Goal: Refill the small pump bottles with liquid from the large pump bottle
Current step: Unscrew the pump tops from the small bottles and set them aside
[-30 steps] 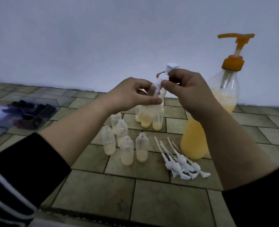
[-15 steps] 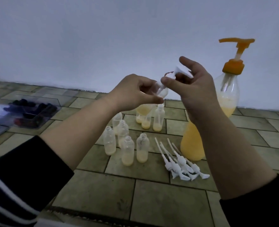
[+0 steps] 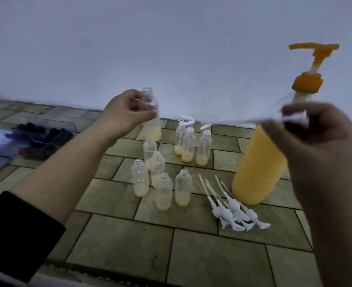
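Bottle [image 3: 151, 119], uncapped, gripped upright in the left hand [image 3: 127, 114]; the right hand [image 3: 324, 141] pinches a blurred white pump [image 3: 295, 119], partly hiding the big orange bottle [image 3: 258, 170].

Tiled floor [image 3: 222, 255] bears small bottles [image 3: 164, 192], loose pumps [image 3: 233, 210], large bottle [image 3: 260, 162].

One head-worn wide-angle view — looking forward and down from close above a tiled floor [image 3: 129, 235], facing a pale wall [image 3: 150, 48] that fills the frame's upper half.
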A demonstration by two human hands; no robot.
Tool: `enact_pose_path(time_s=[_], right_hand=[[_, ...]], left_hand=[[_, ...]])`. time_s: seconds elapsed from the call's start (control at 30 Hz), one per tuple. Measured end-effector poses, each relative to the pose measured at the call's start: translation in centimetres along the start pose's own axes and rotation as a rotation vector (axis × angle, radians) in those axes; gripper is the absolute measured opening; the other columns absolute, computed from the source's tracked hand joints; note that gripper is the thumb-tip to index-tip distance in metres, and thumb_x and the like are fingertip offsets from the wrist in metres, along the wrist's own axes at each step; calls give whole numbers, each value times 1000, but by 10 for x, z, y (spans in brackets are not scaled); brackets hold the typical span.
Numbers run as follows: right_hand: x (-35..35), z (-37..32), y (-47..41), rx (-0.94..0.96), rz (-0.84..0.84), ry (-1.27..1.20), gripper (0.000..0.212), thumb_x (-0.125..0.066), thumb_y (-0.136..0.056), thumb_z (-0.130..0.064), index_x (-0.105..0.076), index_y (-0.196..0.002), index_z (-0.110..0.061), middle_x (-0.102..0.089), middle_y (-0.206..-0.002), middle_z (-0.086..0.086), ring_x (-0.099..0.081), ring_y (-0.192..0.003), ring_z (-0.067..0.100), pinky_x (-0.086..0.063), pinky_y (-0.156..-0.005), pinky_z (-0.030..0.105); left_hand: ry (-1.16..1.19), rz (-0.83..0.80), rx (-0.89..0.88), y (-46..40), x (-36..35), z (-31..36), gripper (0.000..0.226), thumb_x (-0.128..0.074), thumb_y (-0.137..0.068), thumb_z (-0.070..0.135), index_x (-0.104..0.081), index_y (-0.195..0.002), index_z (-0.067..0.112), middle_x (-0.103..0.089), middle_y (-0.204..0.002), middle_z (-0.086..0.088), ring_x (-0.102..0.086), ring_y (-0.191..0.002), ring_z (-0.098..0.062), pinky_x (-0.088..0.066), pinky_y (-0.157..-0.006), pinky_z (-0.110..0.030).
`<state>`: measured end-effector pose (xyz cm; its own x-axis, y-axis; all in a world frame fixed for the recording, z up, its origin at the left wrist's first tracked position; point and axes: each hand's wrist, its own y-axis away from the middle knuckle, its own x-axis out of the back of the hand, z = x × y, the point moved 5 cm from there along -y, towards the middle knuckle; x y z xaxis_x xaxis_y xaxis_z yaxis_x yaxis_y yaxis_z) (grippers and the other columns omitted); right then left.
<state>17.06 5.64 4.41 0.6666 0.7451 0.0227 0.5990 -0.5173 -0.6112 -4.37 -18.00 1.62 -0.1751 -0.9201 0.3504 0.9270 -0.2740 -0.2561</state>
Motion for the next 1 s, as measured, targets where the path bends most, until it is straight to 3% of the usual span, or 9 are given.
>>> enact_pose_path(time_s=[0.13,0.23,0.33,0.43,0.5,0.63,0.8,0.9,1.0], right_hand=[[14,61,51,-142,7,298,23,-78,-71,-17,-63,-83,-30,-68,-78,-11,-65,-74,3,-50,-56,12],[14,89,82,-88,53,540,25,-81,-68,-18,-64,-84,-24,-58,-78,-19,-56,-73,-2,-41,-56,13],[7,108,101,32,38,566,26,-83,-69,-13,-63,-86,-17,-58,-78,-10,-50,-73,2,-39,-65,8],[3,128,109,53,-10,583,26,-75,-71,-17,-58,-88,-27,-55,-81,-12,-49,-75,2,-44,-67,20],[1,139,113,-1,-68,657,29,-80,-70,-10,-61,-86,-25,-54,-84,-12,-50,-75,5,-48,-63,31],[-6,153,116,-48,-202,744,28,-82,-66,-7,-66,-85,-21,-57,-88,-11,-54,-78,10,-50,-64,34],[-9,161,117,31,-270,769,28,-85,-63,-10,-71,-86,-16,-67,-92,-1,-56,-84,12,-43,-72,29],[-8,161,116,53,-265,745,20,-76,-70,-22,-71,-89,-17,-66,-94,-3,-52,-89,6,-43,-75,27],[-9,157,112,70,-249,696,25,-60,-76,-35,-70,-90,-18,-63,-94,-8,-49,-90,2,-44,-75,27]], left_hand=[[10,-14,121,8,20,-44,35,-72,-80,9,-57,-111,3,-64,-111,-14,-63,-104,-27,-55,-84,-40],[-72,-30,197,15,22,-76,34,-72,-80,11,-58,-110,5,-62,-112,-13,-61,-104,-28,-54,-87,-44],[-116,-47,276,20,19,-105,31,-73,-78,11,-60,-106,9,-63,-109,-12,-61,-103,-29,-54,-87,-46],[-138,-68,323,24,12,-125,27,-74,-77,7,-61,-101,9,-66,-104,-11,-63,-99,-27,-54,-88,-48],[-169,-117,328,27,4,-131,26,-72,-78,6,-61,-102,9,-67,-102,-10,-64,-97,-25,-54,-88,-47],[-180,-151,311,25,-3,-136,27,-72,-78,6,-60,-102,11,-67,-102,-5,-64,-97,-22,-53,-89,-49],[-122,-224,346,27,4,-140,48,-63,-84,-3,-50,-128,13,-58,-124,-2,-55,-116,-23,-47,-93,-37],[-100,-24,277,26,24,-119,47,-52,-89,-5,-46,-133,12,-53,-127,1,-49,-121,-22,-40,-95,-33],[-144,231,135,11,31,-69,34,-55,-89,5,-54,-121,16,-58,-118,2,-54,-108,-14,-41,-86,-28]])
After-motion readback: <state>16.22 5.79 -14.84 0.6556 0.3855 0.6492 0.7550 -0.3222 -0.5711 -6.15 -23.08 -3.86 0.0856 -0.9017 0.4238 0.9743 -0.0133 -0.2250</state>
